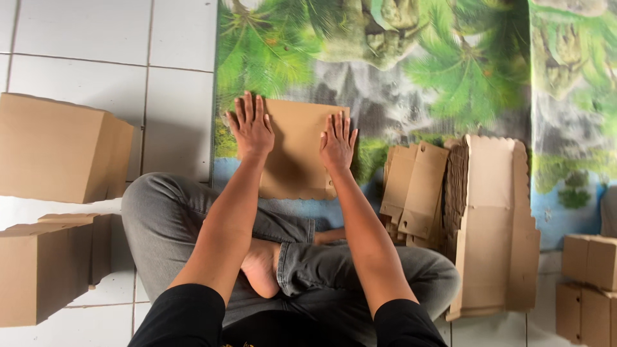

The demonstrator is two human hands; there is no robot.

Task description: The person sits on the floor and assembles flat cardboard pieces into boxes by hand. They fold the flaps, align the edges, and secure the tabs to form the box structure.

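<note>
1. The left hand (250,128) and right hand (337,142) lie flat, fingers spread, pressing a flat cardboard sheet (297,154) against the printed mat (411,83) on the floor, seemingly to hold it still.
2. A stack of flat blanks (495,218) sits within the right hand's reach.
3. Assembled boxes (58,148) stand left, out of the way.

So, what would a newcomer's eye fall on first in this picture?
First, the two hands, left hand and right hand, pressed flat, fingers spread, on a brown cardboard sheet lying on a bright jungle-print mat. Next, the stack of flat cardboard at the right, and the folded boxes on the white tiles at the left.
</note>
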